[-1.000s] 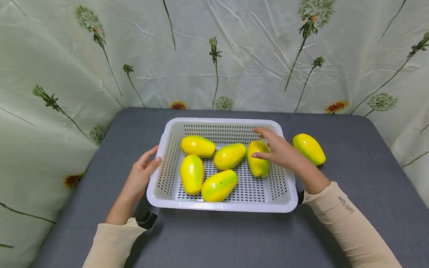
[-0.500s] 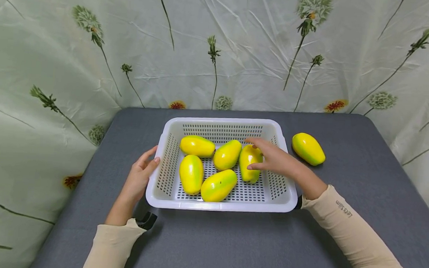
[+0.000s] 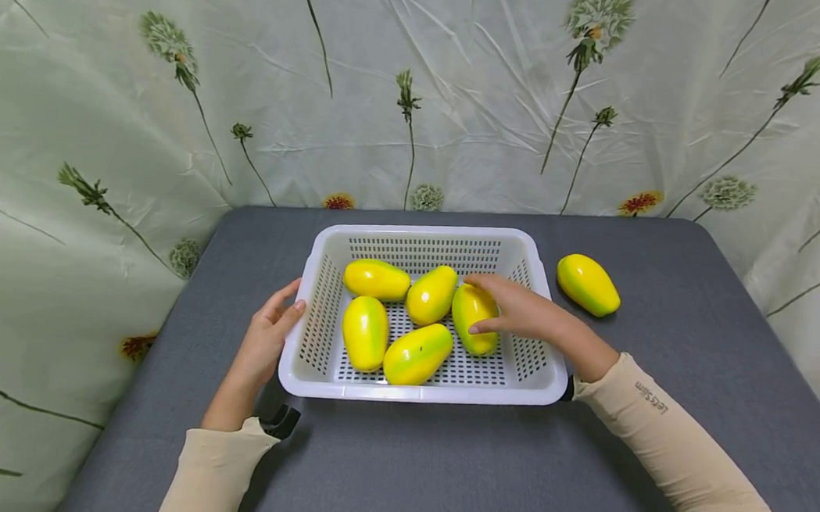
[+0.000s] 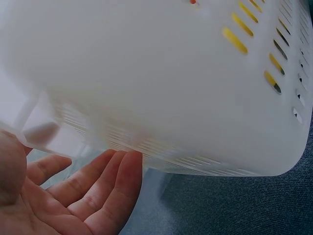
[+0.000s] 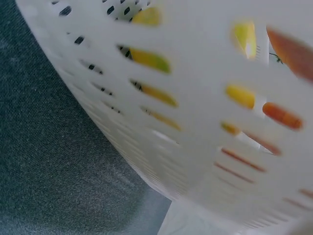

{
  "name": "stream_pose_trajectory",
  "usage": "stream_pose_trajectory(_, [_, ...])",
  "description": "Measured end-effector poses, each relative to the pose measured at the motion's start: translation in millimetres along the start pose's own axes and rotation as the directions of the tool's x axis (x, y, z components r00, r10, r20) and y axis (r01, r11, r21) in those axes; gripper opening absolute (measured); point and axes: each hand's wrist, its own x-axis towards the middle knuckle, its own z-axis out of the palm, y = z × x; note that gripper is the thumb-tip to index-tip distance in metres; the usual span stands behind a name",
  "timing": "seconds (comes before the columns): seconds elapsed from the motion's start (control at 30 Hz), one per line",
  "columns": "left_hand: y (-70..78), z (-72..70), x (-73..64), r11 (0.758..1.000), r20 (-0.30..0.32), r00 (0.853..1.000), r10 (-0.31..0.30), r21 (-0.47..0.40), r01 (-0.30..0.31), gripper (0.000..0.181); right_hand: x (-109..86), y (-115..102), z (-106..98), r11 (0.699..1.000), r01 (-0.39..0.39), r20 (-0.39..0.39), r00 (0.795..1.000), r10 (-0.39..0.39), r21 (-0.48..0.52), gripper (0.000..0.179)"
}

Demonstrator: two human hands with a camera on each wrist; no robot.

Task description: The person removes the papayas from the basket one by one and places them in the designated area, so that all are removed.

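Observation:
A white plastic basket (image 3: 421, 394) with slotted walls stands on the grey table, several glossy yellow-green mangoes inside. My left hand (image 3: 261, 343) holds its left rim, thumb over the edge; in the left wrist view the fingers (image 4: 124, 181) touch the outer wall. Reaching over the right side, my right hand (image 3: 520, 306) grips the rightmost mango (image 3: 468, 313), thumb on its near side and fingers at its far end. Its neighbour is a tilted mango (image 3: 432, 295). In the right wrist view, the basket wall (image 5: 200, 58) hides most of the hand and fruit.
One more mango (image 3: 587, 285) lies on the table (image 3: 425, 468), right of the basket. The other mangoes in the basket are a far-left one (image 3: 376, 280), a near-left one (image 3: 365, 334) and a near-middle one (image 3: 418, 354). A floral curtain (image 3: 361, 128) hangs behind.
My right hand has moved left and slightly nearer, shifting the rightmost mango the same way. The neighbouring mango has turned more upright. My left hand and the basket have stayed put.

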Motion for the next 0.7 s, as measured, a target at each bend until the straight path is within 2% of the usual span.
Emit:
stream_pose_trajectory(0.17, [5.3,0.0,-1.1,1.0,0.003,1.0,-0.024,-0.019,0.024,0.049,0.9,-1,2,0.999,0.005,0.008,1.0,-0.004,-0.044,0.079])
stream_pose_trajectory(0.4, [24.3,3.7,-8.9,1.0,0.016,1.0,-0.012,-0.017,0.013,0.049,1.5,-2,4,0.992,-0.021,0.027,0.999,0.024,-0.121,0.08])
stream_pose_trajectory(0.7, [26.8,3.6,-9.8,1.0,0.015,1.0,-0.018,-0.021,0.018,0.048,0.4,-2,2,0.997,-0.015,0.01,1.0,0.016,-0.082,0.077])
